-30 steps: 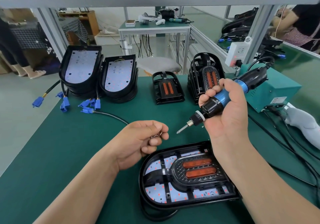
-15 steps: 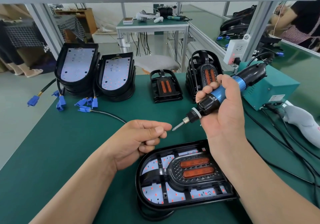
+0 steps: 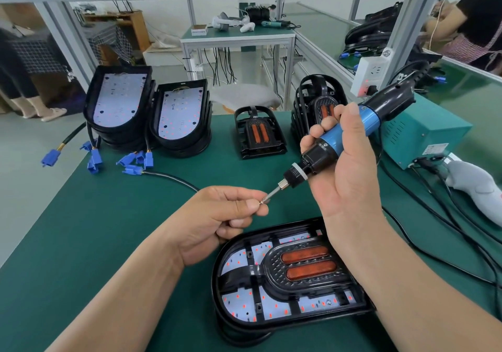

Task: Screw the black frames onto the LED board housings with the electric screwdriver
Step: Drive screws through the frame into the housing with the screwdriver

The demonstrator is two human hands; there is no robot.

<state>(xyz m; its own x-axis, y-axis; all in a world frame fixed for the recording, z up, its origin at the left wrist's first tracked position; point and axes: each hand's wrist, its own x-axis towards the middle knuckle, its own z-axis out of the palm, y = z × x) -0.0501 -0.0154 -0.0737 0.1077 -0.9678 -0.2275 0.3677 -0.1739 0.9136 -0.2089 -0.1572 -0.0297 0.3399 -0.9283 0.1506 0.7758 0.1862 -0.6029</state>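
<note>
Head view: left hand [image 3: 217,215] grip pinches a small screw [image 3: 262,202] against the bit [image 3: 273,194] to load it. The right hand [image 3: 350,177] wraps the electric screwdriver [image 3: 332,141], tilted to meet it. Just below both grips, the black frame [image 3: 304,264] waits in its housing [image 3: 225,311].

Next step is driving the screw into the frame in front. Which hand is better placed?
Right. The right hand grips the electric screwdriver above the black frame; the left hand only pinches a screw at its bit.
</note>
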